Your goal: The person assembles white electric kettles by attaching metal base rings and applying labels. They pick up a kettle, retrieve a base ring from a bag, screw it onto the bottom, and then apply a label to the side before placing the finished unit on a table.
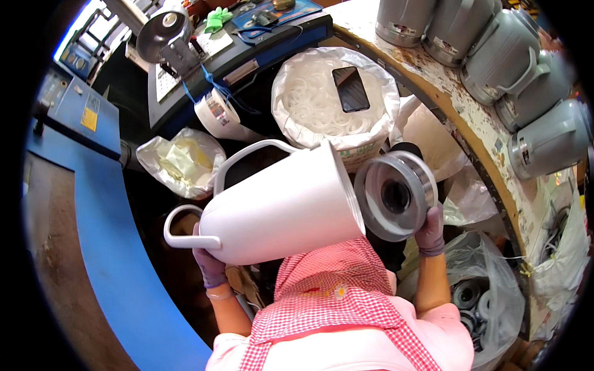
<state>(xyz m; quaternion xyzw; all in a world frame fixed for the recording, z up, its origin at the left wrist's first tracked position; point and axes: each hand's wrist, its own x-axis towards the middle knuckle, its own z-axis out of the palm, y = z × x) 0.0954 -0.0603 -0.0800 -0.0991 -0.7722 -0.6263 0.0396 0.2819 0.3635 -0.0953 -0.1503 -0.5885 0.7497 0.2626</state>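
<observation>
I hold a white plastic jug body (281,207) on its side, its handle up and its spout end to the left. My left hand (209,264), in a purple glove, grips it from below near the spout. My right hand (430,232), also gloved, holds a round silver base ring (396,196) with a dark centre hole right against the jug's open bottom end. A red-and-white checked apron (334,303) covers my lap below.
A white sack of white rings (322,105) with a black phone (351,88) on top stands ahead. Several grey jugs (513,55) lie on the worn bench at right. A bag of dark round parts (476,297) sits lower right. A blue machine (86,185) is left.
</observation>
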